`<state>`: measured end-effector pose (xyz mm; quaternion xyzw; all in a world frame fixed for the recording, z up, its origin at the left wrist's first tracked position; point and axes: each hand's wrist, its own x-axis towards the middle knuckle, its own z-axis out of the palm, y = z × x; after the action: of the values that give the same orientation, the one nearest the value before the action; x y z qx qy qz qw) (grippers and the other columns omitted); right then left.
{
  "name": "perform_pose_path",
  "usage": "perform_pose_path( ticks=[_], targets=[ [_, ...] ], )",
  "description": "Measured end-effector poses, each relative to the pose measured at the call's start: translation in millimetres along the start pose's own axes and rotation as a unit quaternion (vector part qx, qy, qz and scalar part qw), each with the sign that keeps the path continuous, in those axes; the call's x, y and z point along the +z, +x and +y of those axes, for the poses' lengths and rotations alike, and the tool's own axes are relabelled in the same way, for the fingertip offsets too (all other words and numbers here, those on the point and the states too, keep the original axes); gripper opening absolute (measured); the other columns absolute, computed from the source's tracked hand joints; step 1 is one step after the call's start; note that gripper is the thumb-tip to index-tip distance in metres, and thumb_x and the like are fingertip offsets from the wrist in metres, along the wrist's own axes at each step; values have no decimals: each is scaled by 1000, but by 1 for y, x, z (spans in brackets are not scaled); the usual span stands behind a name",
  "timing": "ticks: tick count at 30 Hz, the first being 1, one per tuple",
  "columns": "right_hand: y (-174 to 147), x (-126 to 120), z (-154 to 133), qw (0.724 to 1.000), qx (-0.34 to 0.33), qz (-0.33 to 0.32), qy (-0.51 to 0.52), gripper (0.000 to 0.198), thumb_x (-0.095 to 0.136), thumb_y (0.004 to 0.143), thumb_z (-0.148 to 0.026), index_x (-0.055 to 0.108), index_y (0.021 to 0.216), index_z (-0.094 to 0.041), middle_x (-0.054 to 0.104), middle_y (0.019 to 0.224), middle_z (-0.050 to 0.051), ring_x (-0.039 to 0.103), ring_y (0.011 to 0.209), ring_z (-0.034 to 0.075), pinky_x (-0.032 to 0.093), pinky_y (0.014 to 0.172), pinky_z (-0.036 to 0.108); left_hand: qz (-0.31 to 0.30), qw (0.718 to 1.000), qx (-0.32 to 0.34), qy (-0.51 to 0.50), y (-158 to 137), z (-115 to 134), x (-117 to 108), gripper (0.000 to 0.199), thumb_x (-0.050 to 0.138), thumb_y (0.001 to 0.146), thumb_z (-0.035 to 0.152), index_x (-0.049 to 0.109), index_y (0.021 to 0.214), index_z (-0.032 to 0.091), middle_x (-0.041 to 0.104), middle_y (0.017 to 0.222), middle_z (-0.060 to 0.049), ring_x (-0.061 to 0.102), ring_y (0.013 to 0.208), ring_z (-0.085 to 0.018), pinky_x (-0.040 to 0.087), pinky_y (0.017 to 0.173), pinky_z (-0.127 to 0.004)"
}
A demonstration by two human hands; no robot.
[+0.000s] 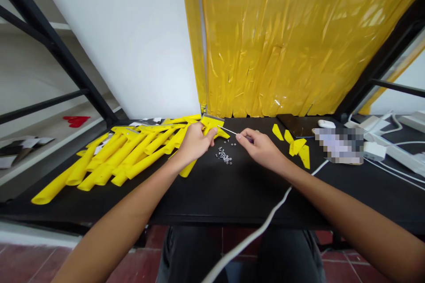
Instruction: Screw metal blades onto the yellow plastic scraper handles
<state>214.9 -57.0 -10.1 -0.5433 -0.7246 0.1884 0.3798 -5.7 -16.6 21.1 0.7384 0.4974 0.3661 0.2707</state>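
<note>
My left hand point(195, 142) is closed around a yellow plastic scraper point(213, 122) with a metal strip along its wide head. Its tube handle slants toward me, partly hidden by my hand. In my right hand point(260, 147) is a screwdriver point(229, 131), its thin shaft pointing left with the tip at the scraper's head. Whether the tip sits in a screw is too small to tell. Just below lies a small heap of screws and nuts point(224, 155). A pile of similar yellow scrapers point(133, 152) covers the table to the left of my left hand.
Several flat yellow pieces point(296, 146) lie right of my right hand. Beyond them are a dark tablet-like slab point(295, 125), a white case point(326, 124), a blurred-out phone-like object point(341, 145) and a white charger point(374, 151). A white cable point(265, 225) crosses the black table's front edge.
</note>
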Motion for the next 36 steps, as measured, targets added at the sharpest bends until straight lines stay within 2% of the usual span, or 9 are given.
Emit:
perform_pose_path(
  ticks=[3, 6, 14, 21, 23, 26, 30, 32, 36],
  targets=[
    [-3, -1, -4, 994, -5, 12, -107, 28, 46, 101, -44, 62, 95, -23, 67, 78, 3, 61, 74, 21, 36, 66, 30, -5, 1000, 0, -8, 0, 0, 0, 36, 62, 88, 32, 57, 56, 18, 59, 46, -1, 51, 40, -11, 38, 47, -24],
    [-4, 0, -3, 986, -18, 3, -164, 30, 40, 104, -38, 62, 92, -22, 71, 86, 8, 63, 81, 23, 36, 69, 31, -18, 999, 0, -32, 1, 0, 0, 28, 62, 87, 26, 56, 61, 18, 62, 50, 0, 51, 42, -11, 37, 47, -23],
    [-1, 5, 0, 998, -12, -59, -14, 45, 32, 106, -43, 60, 77, -21, 64, 69, 3, 60, 66, 18, 38, 62, 28, -34, 998, 21, -40, 0, 3, -1, 29, 61, 88, 22, 53, 60, 19, 56, 47, 2, 50, 44, -11, 37, 50, -24],
    [-5, 1, -5, 979, -43, 18, -197, 23, 48, 101, -40, 64, 103, -23, 69, 80, 5, 60, 70, 20, 31, 65, 30, -28, 999, -3, -16, -2, 2, 2, 26, 63, 89, 25, 55, 65, 19, 55, 45, 4, 50, 41, -11, 36, 48, -25],
    [-4, 2, -4, 987, -57, 7, -151, 25, 44, 102, -36, 63, 96, -22, 68, 83, 6, 59, 73, 20, 32, 65, 30, -16, 1000, 6, -16, -2, 1, 3, 25, 64, 89, 26, 55, 66, 19, 55, 45, 4, 49, 40, -11, 35, 47, -25],
    [-2, 3, -4, 999, -34, -27, 12, 29, 44, 100, -37, 59, 82, -21, 60, 71, 2, 52, 65, 16, 33, 60, 28, -6, 1000, 23, -8, -2, 0, 5, 26, 64, 89, 27, 53, 66, 20, 55, 46, 4, 49, 41, -11, 33, 46, -26],
    [-1, 2, -4, 955, 105, -123, 248, 28, 44, 98, -45, 54, 83, -23, 28, 53, -9, 23, 44, 11, 22, 46, 26, -16, 999, 39, 18, -1, -2, 4, 28, 62, 89, 28, 52, 64, 20, 57, 49, 2, 52, 45, -13, 34, 49, -26],
    [0, 2, -4, 954, 112, -130, 246, 28, 44, 97, -45, 55, 84, -23, 28, 54, -9, 23, 45, 12, 22, 46, 26, -25, 999, 38, 29, -1, -3, 4, 29, 61, 90, 27, 52, 63, 21, 57, 49, 2, 52, 46, -13, 35, 50, -27],
    [-1, 4, -4, 996, -16, -37, 83, 24, 51, 95, -35, 61, 79, -21, 55, 71, 1, 47, 66, 15, 34, 60, 28, -39, 998, 26, 35, 0, -3, 4, 28, 61, 90, 27, 53, 64, 21, 56, 48, 3, 51, 45, -13, 36, 51, -27]
  ],
)
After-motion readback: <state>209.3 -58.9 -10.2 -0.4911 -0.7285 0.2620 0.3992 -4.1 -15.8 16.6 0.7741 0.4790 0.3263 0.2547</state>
